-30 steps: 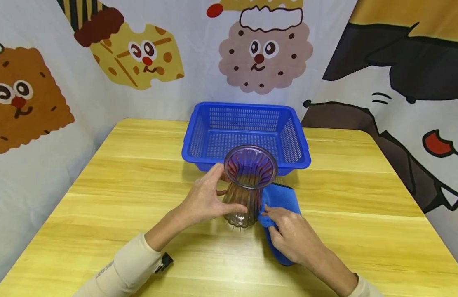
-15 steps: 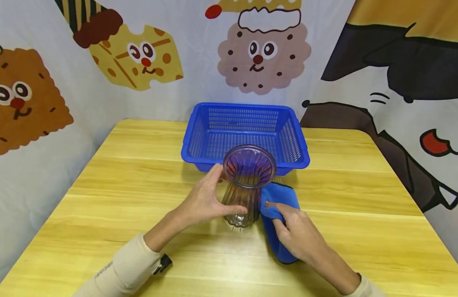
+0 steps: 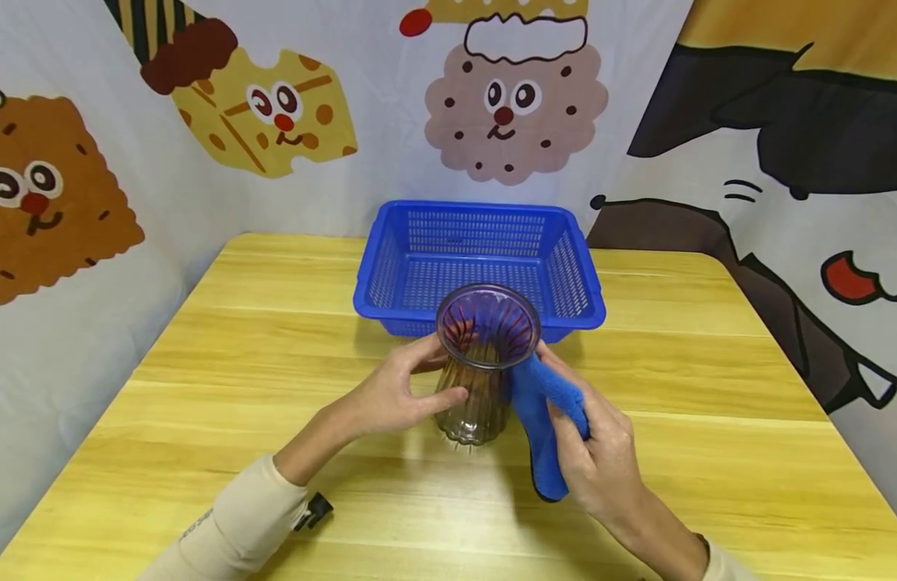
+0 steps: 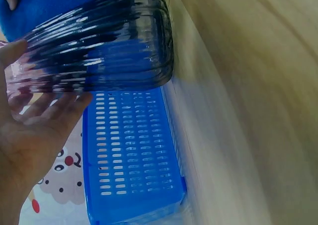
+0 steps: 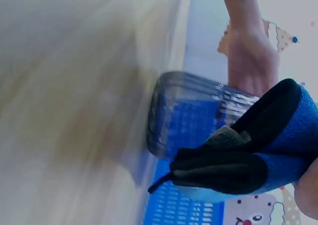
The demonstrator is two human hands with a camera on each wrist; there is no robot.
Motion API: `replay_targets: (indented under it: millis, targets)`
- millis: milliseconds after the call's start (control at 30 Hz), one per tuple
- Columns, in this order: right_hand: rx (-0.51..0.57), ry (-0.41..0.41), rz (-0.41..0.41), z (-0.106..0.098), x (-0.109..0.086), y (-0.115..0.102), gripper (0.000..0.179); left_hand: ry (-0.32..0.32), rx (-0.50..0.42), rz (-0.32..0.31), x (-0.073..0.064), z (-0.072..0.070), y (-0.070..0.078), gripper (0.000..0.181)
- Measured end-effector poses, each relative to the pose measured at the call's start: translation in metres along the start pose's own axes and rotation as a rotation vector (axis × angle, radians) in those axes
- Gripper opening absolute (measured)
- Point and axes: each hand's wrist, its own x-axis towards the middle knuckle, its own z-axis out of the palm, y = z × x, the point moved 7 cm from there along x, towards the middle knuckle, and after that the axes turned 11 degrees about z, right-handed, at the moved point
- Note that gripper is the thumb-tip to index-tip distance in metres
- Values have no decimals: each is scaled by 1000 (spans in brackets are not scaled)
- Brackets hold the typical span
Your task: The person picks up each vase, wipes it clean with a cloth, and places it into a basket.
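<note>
only the right wrist view shows a tag (image 5: 227, 137) on the cloth (image 5: 296, 131).

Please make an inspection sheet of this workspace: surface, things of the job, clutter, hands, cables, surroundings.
Surface: table with yellow wood grain; blue basket toward the back.
Job's things: ribbed glass vase, mouth up, in front of the basket; blue cloth with dark edging, folded.
Clutter: small black piece by the left sleeve; cannot tell if attached.
Hands: left hand holds the vase; right hand grips the cloth.
Cables: nothing seen.
Surroundings: white sheets with cartoon prints.
</note>
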Motion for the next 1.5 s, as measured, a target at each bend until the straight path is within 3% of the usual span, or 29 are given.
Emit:
replay_targets:
  millis: [267, 567, 900, 1067, 1500]
  targets:
    - [63, -76, 8, 13, -6, 2, 40, 1, -17, -40, -1, 2, -3, 69]
    - [-48, -121, 1, 20, -10, 2, 46, 20, -46, -3, 1, 1, -1, 73]
    - [-114, -143, -37, 22, -12, 4, 46, 73, -39, -31, 1, -2, -5, 67]
    - [-120, -155, -32, 23, -11, 5, 55, 93, -25, -29, 1, -4, -5, 68]
    - [-152, -153, -8, 20, -10, 7, 53, 85, 17, -19, 3, -6, -7, 74]
